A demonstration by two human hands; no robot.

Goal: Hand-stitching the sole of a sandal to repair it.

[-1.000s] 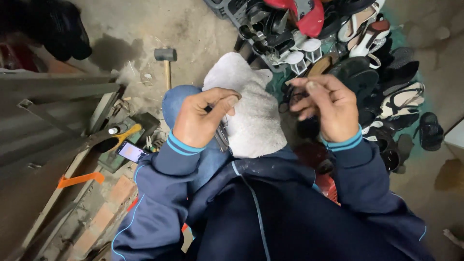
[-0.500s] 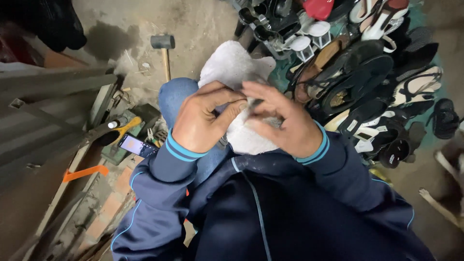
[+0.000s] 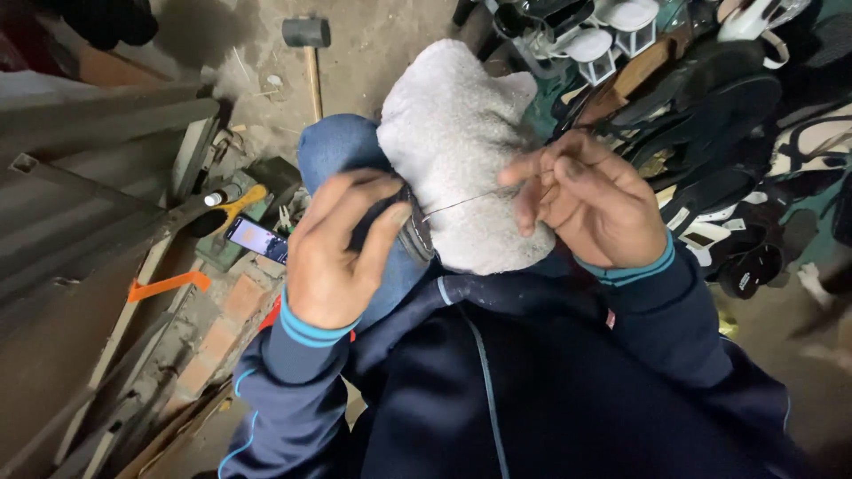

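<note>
My left hand (image 3: pixel 342 253) grips a small dark piece, likely part of a shoe sole (image 3: pixel 414 232), against my knee. My right hand (image 3: pixel 586 200) pinches a thin thread or needle (image 3: pixel 461 204) that runs taut from the dark piece toward its fingers. Both hands work over a white towel (image 3: pixel 461 133) draped across my lap. Blue jeans (image 3: pixel 342 146) show at the left knee. Most of the dark piece is hidden under my left fingers.
A pile of sandals and shoes (image 3: pixel 710 115) lies at the upper right. A hammer (image 3: pixel 308 49) rests on the concrete floor ahead. At left sit a lit phone (image 3: pixel 256 238), a yellow-handled tool (image 3: pixel 232 206), bricks (image 3: pixel 232 306) and wooden boards (image 3: pixel 89 160).
My right hand came in from the shoe pile to the left hand, then drew away to the right, pulling the thread taut. The view shifted closer.
</note>
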